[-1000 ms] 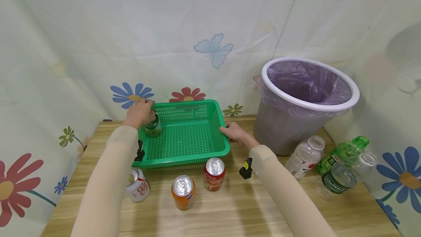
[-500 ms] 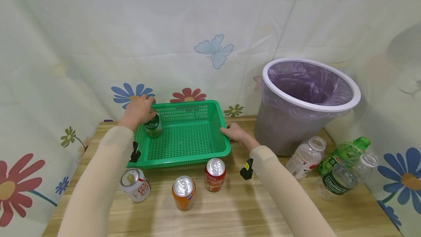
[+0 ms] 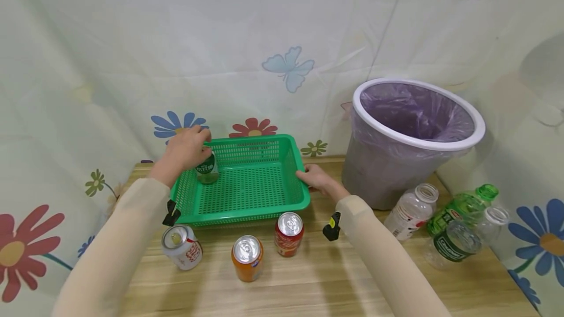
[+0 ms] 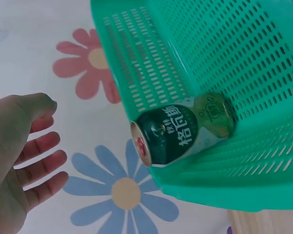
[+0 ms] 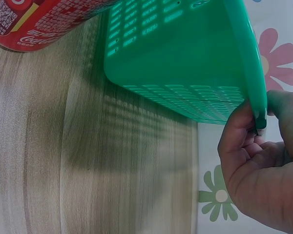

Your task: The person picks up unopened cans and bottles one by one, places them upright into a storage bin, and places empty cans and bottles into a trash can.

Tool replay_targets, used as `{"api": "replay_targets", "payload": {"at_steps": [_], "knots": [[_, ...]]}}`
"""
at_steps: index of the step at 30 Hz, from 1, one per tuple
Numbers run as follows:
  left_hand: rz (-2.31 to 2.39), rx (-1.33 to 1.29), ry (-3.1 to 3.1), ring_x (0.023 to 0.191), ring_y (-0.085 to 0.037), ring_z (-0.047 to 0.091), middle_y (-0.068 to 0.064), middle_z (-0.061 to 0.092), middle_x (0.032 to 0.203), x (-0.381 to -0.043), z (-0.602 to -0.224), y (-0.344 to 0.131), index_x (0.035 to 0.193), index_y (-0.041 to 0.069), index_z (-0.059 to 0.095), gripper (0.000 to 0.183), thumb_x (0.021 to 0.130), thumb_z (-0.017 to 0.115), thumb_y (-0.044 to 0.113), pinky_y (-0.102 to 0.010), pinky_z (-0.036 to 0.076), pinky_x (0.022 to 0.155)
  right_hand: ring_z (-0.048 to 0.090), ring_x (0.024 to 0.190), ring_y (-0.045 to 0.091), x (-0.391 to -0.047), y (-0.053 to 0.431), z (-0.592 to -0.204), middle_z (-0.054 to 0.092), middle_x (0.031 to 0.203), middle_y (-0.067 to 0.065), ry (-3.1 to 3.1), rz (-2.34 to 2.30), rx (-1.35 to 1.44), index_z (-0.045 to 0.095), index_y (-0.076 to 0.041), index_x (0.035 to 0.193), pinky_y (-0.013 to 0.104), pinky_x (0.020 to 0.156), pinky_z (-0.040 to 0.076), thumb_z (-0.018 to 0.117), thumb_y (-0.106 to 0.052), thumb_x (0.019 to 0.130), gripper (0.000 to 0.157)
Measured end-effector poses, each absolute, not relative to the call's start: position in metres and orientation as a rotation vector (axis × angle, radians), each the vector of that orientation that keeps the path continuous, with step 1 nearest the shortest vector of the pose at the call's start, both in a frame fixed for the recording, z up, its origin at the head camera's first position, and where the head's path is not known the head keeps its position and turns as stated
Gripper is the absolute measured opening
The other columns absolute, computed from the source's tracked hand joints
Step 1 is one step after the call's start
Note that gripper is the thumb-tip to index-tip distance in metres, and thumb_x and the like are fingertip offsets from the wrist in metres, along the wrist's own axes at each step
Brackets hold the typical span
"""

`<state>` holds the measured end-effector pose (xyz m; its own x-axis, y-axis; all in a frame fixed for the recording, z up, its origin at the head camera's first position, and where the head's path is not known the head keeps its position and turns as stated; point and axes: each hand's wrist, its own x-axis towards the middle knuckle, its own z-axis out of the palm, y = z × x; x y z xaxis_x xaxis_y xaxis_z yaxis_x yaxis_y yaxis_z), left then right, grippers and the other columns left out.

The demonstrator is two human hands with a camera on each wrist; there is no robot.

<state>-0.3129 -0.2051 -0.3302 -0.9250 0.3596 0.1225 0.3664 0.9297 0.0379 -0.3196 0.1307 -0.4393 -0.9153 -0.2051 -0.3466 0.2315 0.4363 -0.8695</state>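
Observation:
A green plastic basket with slotted walls sits on the wooden table below the flowered backdrop. One dark green and pale green drink can stands in its back left corner, partly covered by my left hand in the head view. The left hand is over that corner; in the left wrist view its fingers are relaxed and apart from the can, with nothing held. On the basket's right side, my right hand grips the rim between thumb and curled fingers.
A white can, an orange can and a red Coca-Cola can stand in front of the basket. At right are a lined trash bin, a clear bottle, a green bottle and a clear green-labelled bottle.
My left wrist and forearm have swung left, uncovering more of the white can and the basket's left side. The right hand keeps its grip, and the green can stays in the corner.

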Motion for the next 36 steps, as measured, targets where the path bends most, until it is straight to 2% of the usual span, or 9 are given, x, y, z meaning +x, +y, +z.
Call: {"api": "replay_targets", "payload": {"at_steps": [6, 11, 16, 23, 30, 36], "knots": [[-0.096, -0.652, -2.837, 0.064, -0.021, 0.049, -0.010, 0.054, 0.094, -0.300, -0.328, -0.203, 0.099, 0.007, 0.057, 0.017, 0.086, 0.060, 0.017, -0.030, 0.037, 0.045, 0.062, 0.094, 0.029, -0.320, 0.131, -0.440, 0.055, 0.112, 0.024, 2.284, -1.479, 0.026, 0.048, 0.006, 0.113, 0.038, 0.077, 0.054, 0.045, -0.020, 0.094, 0.032], [-0.109, -0.738, -2.709, 0.059, -0.018, 0.045, -0.009, 0.054, 0.087, -0.287, -0.327, -0.200, 0.093, 0.006, 0.057, 0.013, 0.084, 0.061, 0.015, -0.028, 0.036, 0.044, 0.062, 0.095, 0.031, -0.321, 0.132, -0.441, 0.055, 0.112, 0.024, 2.285, -1.478, 0.029, 0.048, 0.006, 0.113, 0.038, 0.077, 0.053, 0.046, -0.020, 0.094, 0.033], [-0.108, -0.801, -2.623, 0.060, -0.018, 0.047, -0.007, 0.056, 0.085, -0.277, -0.329, -0.199, 0.090, 0.007, 0.058, 0.014, 0.082, 0.066, 0.015, -0.029, 0.038, 0.047, 0.061, 0.097, 0.033, -0.321, 0.131, -0.440, 0.055, 0.112, 0.024, 2.276, -1.486, 0.034, 0.048, 0.006, 0.114, 0.039, 0.077, 0.053, 0.046, -0.019, 0.094, 0.033], [-0.086, -0.836, -2.580, 0.060, -0.019, 0.048, -0.006, 0.055, 0.080, -0.262, -0.333, -0.204, 0.088, 0.007, 0.062, 0.015, 0.078, 0.070, 0.015, -0.030, 0.040, 0.048, 0.063, 0.091, 0.030, -0.321, 0.132, -0.442, 0.057, 0.110, 0.024, 2.286, -1.489, 0.015, 0.048, 0.007, 0.111, 0.039, 0.076, 0.054, 0.045, -0.019, 0.093, 0.032], [-0.067, -0.897, -2.512, 0.060, -0.019, 0.050, -0.006, 0.058, 0.082, -0.249, -0.342, -0.209, 0.085, 0.008, 0.061, 0.018, 0.074, 0.074, 0.014, -0.028, 0.039, 0.045, 0.063, 0.090, 0.028, -0.320, 0.130, -0.441, 0.057, 0.109, 0.023, 2.284, -1.483, 0.026, 0.049, 0.006, 0.111, 0.040, 0.077, 0.053, 0.046, -0.020, 0.093, 0.031], [-0.092, -0.855, -2.616, 0.067, -0.019, 0.050, -0.003, 0.056, 0.082, -0.233, -0.354, -0.211, 0.086, 0.010, 0.060, 0.019, 0.075, 0.073, 0.017, -0.029, 0.043, 0.051, 0.063, 0.090, 0.028, -0.320, 0.131, -0.440, 0.057, 0.109, 0.023, 2.278, -1.485, 0.024, 0.048, 0.006, 0.112, 0.039, 0.076, 0.054, 0.047, -0.020, 0.093, 0.032]]}}
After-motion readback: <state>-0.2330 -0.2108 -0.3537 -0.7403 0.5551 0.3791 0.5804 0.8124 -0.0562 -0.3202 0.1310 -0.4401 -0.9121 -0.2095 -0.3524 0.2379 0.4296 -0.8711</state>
